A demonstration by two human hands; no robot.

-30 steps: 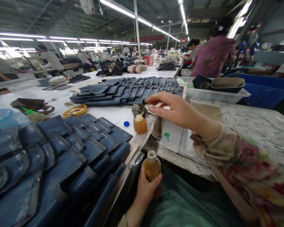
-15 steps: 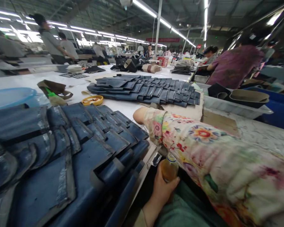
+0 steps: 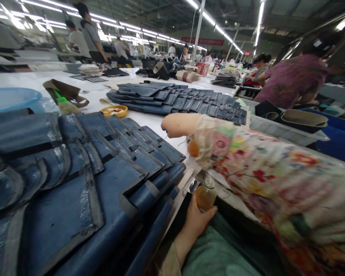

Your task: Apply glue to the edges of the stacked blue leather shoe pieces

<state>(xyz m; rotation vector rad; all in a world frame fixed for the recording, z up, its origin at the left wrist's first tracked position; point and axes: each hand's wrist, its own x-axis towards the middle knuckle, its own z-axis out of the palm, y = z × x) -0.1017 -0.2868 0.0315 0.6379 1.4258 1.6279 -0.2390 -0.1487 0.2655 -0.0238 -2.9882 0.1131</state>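
My left hand (image 3: 197, 218), low in the middle, is wrapped around an open-mouthed bottle (image 3: 206, 196) of amber liquid, held upright above my green-clad lap. My right hand (image 3: 174, 124) reaches out over the table from a floral sleeve (image 3: 247, 165). Its fingers are curled closed and mostly hidden; a speck of blue shows beneath them, too small to name. Left of both hands lies a big overlapping stack of blue panels with grey edging (image 3: 103, 180). Under the right wrist is a round orange thing (image 3: 193, 148), partly covered by the cuff.
Another stack of blue panels (image 3: 184, 99) lies farther back. A yellow dish (image 3: 115, 111), a brown strap piece (image 3: 64, 92) and a blue basin (image 3: 14, 97) are at left. At right stands a translucent bin (image 3: 287, 128). A person in a purple top (image 3: 296, 80) is beyond it.
My right hand has lifted slightly, baring the orange thing under the cuff. The left hand still holds the bottle in nearly the same place. The view has shifted a little.
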